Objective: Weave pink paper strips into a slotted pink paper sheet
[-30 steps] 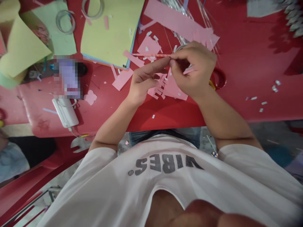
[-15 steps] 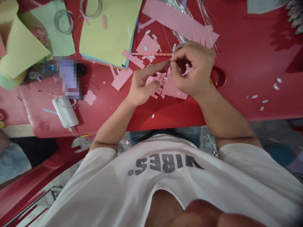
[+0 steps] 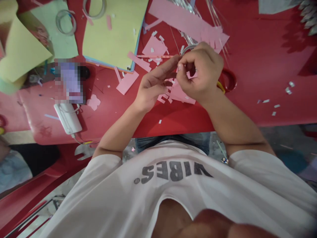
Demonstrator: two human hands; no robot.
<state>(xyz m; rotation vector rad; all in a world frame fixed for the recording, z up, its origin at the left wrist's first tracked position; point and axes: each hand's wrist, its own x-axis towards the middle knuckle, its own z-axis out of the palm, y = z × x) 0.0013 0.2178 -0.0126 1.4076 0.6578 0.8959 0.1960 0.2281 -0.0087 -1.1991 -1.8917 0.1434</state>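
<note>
My left hand is held over the scraps with its fingers stretched out and its thumb apart. Against its index fingertip, my right hand closes thumb and forefinger in a pinch; whatever is between them is too small to make out. Below both hands lie pink paper pieces, some cut into narrow strips. A thin pink striped stick lies just beyond the fingers. Partly hidden behind my right hand is a pale ring, like a tape roll. Red and yellow scissor handles show beside my right wrist.
A stack of coloured paper lies at the back left, with a tape roll on it. Another roll rests on green paper. A white power bank with a cable is near the left front edge. Silvery strands lie behind.
My left hand has turned slightly and its fingers have drawn closer together near the right fingertips. My right hand has shifted a little left, still pinching.
</note>
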